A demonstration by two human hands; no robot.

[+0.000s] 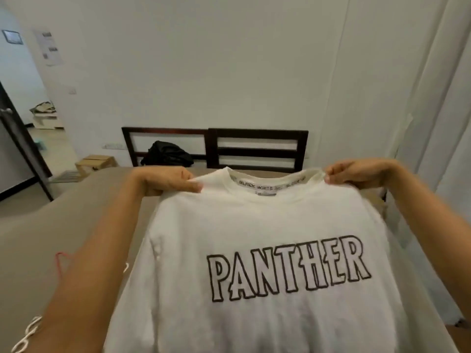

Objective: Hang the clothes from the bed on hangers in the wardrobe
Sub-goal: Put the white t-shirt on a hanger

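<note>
Left hand (169,180): closed, thumb and fingers pinching the left shoulder seam of the white T-shirt (257,250), just beside the collar. Right hand (356,173): closed likewise, pinching the right shoulder seam at the other side of the collar. Both arms extended forward.

T-shirt: held up and spread between the two hands, front toward the camera, printed "PANTHER" in outlined letters. It hangs over the bed (76,212); its lower part runs out of view at the bottom edge, so whether the hem touches the bed cannot be told.

Handling, judged: light, soft knit; drapes limp and folds at the sides, no stiffness. Not fragile, not slippery. The shoulder seams near the collar look the right hold, keeping the neck opening wide for a hanger to go in.

Count:
- T-shirts in hand: one.
- Dark heap, possibly a garment or bag (167,154): one, at the far end of the bed against the headboard (257,149). Cannot tell which.
- Red wire shape (59,263), left of the T-shirt on the bed: one, possibly a hanger; mostly hidden by the left arm.
- White rounded pieces (28,332), at the lower left of the T-shirt: unidentified.
- Wardrobe: not in view.
</note>
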